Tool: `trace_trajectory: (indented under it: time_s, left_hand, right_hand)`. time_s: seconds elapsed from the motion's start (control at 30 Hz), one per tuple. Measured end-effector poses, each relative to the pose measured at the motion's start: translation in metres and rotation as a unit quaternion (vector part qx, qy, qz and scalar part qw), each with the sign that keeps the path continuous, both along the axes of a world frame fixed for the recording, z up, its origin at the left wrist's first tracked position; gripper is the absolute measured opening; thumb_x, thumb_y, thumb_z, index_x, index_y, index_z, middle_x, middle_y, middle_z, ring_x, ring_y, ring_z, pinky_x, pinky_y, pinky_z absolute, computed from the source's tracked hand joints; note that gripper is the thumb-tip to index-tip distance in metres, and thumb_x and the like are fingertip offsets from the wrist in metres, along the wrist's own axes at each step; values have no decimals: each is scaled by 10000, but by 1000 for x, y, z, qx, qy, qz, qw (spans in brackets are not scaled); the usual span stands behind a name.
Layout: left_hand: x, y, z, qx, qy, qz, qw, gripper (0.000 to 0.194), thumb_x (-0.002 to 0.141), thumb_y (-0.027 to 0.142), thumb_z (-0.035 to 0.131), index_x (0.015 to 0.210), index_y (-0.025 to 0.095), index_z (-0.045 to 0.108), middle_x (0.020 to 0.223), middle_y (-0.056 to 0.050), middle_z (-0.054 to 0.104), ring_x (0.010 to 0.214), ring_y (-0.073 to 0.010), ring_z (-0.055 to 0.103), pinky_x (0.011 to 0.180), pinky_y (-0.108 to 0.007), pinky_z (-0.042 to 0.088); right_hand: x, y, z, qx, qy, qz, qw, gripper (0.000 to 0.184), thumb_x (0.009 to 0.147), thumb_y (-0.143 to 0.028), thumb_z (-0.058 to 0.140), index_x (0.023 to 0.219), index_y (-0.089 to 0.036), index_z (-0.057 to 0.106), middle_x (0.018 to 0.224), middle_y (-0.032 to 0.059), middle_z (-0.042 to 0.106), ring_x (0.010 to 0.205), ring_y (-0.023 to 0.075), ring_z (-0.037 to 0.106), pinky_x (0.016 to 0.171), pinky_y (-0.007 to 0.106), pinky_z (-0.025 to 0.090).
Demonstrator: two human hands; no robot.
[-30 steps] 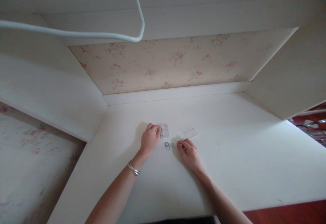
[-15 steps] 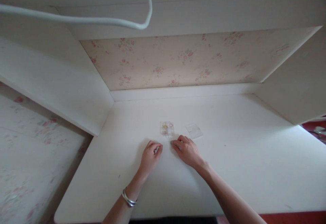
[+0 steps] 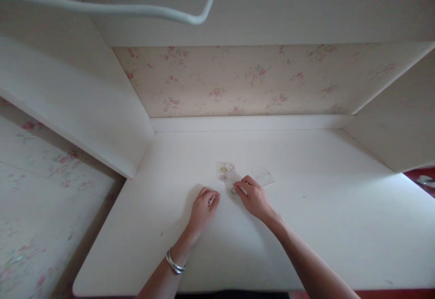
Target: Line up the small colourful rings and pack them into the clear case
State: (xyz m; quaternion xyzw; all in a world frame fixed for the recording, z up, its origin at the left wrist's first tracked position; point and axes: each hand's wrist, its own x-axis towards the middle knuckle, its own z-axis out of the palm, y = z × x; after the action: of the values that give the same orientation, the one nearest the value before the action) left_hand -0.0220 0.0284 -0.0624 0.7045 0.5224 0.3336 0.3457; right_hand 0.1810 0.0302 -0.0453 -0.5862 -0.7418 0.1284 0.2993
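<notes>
A small clear plastic box (image 3: 226,171) with tiny rings in its compartments lies on the white desk (image 3: 306,226). Its clear lid (image 3: 263,176) lies apart, to the right. My right hand (image 3: 254,197) rests just in front of the box, fingertips pinched over a small ring (image 3: 233,190) on the desk. My left hand (image 3: 203,210) lies on the desk to the left of it, fingers curled in, a silver bangle (image 3: 175,262) on the wrist. I cannot make out anything inside the left hand.
The desk sits in a white alcove with a floral back panel (image 3: 244,79) and side walls left and right. A white cable (image 3: 136,9) hangs across the top. Floral wallpaper shows at the far left.
My left hand left the box and drew back toward me. My right hand moved left over the loose rings, then up toward the box. The view shifted slightly.
</notes>
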Motion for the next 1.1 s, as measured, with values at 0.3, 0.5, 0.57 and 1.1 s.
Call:
trace_trajectory:
  time_s: [0.3, 0.5, 0.57, 1.1]
  left_hand:
    - [-4, 1, 1, 4, -20, 3, 1000, 212, 878, 297, 480, 837, 181, 653, 835, -37, 582, 727, -130, 540, 644, -237, 433]
    - [-7, 1, 1, 9, -27, 6, 1000, 206, 878, 285, 477, 835, 179, 649, 824, -34, 579, 724, -128, 535, 652, -240, 436]
    - [-7, 1, 1, 8, -24, 3, 1000, 213, 877, 291, 475, 830, 179, 650, 822, -35, 583, 724, -131, 538, 658, -245, 440]
    - [14, -4, 12, 48, 113, -74, 990, 229, 910, 281, 423, 877, 229, 644, 876, -28, 597, 757, -125, 587, 699, -223, 454]
  right_hand:
    - [0, 52, 7, 24, -36, -41, 998, 279, 917, -332, 425, 942, -233, 685, 858, 42, 571, 714, 128, 551, 655, 240, 414]
    - [0, 68, 6, -25, -91, -49, 994, 253, 900, -319, 450, 904, -252, 695, 896, 28, 578, 717, 117, 559, 645, 232, 391]
    - [4, 67, 7, -22, -75, -58, 995, 255, 894, -334, 455, 901, -249, 696, 887, 27, 578, 719, 119, 561, 650, 235, 396]
    - [37, -10, -20, -25, 123, -131, 983, 328, 881, -422, 462, 857, -188, 691, 828, 60, 598, 708, 157, 551, 654, 284, 438]
